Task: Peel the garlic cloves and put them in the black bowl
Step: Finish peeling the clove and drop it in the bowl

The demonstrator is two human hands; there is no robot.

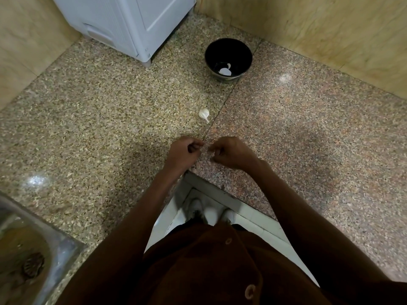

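Note:
The black bowl [208,54] stands at the back of the granite counter, and a white peeled garlic piece [225,71] lies inside it. An unpeeled garlic clove [203,113] with a papery tail lies on the counter between the bowl and my hands. My left hand [184,154] and my right hand [231,153] are close together above the counter's inner corner, fingers curled, fingertips nearly meeting. They pinch a small pale garlic clove [207,147] between them, and the fingers hide most of it.
A white appliance [132,25] stands at the back left. A steel sink [26,256] is sunk in at the bottom left. Tiled walls [330,29] close the counter's back and right. The counter's inner corner edge [211,186] lies just under my wrists.

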